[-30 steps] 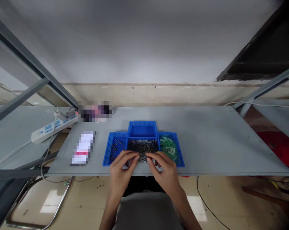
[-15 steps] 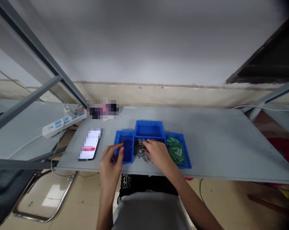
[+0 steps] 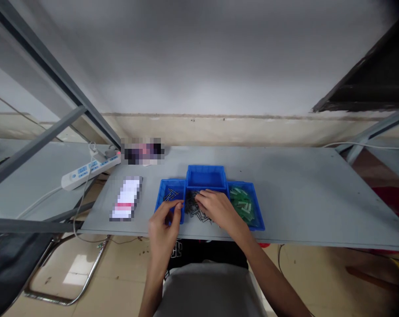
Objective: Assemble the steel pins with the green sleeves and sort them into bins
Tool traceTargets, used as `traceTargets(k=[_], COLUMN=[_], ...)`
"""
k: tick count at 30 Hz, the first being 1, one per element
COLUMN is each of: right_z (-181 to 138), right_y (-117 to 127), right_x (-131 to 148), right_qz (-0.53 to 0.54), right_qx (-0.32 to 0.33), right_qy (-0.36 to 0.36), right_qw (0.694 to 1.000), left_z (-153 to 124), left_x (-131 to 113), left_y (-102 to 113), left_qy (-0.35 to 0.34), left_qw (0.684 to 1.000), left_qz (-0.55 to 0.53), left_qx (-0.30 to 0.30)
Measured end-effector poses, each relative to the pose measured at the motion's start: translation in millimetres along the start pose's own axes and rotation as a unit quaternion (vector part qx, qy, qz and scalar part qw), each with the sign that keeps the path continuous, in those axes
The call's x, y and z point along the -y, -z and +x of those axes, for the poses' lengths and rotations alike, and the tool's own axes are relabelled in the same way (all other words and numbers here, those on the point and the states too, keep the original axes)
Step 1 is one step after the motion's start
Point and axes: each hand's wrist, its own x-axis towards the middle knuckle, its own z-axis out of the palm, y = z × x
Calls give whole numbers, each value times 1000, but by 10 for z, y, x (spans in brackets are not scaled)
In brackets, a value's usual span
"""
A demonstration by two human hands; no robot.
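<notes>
On the floor at the far left stands a bent metal frame (image 3: 65, 303). Above it, a white power strip (image 3: 90, 171) lies at a slant with plugs in its far end, and its cord hangs down past the table edge. Next along the gray table (image 3: 301, 189) comes a phone (image 3: 126, 199) with its screen lit. A blurred-out item (image 3: 143, 152) sits beyond it, by the wall.

Then comes the left blue bin (image 3: 159, 193), which holds a loose scatter of thin metal pins (image 3: 171, 193). The left hand (image 3: 166, 218) is over the near part of this bin, its thumb and forefinger brought close together at the bin's right side. The gap between the tips is narrow, but the view is too small to tell whether a pin is between them.

To the right, a dense heap of metal pins (image 3: 194, 210) fills the middle bin (image 3: 225, 192). Behind that stands a back bin (image 3: 206, 177), also blue. The right hand (image 3: 217, 209) reaches over the heap from the right, fingers curled down at the pins; whether they grip one cannot be told.

Last in the row, touching or just beside the middle one, is the right bin (image 3: 260, 215), with short pale pieces (image 3: 246, 206) lying on something green.
</notes>
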Motion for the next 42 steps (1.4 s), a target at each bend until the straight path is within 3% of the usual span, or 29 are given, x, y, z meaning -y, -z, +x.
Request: traceTargets(k=[7,15,21,42], right_z=[-261,-753,-904,-803], right_y=[177,158,110,-104], right_x=[179,415,381,554], right_qz=[137,268,298,386], right_qx=[-178,-284,-278,-278], right_qy=[-38,-59,-84,-107], right_qw=[974,919,909,873], left_z=[-21,-148,-218,-267], left_x=[-97,-253,-278,-184], left_y=[-94,-337,-404,-293], left_qy=[-35,-107,-101,-74], left_qw=[998,979,976,978], left_qz=[-19,-85,-107,-152], left_qx=[48,153,161,123])
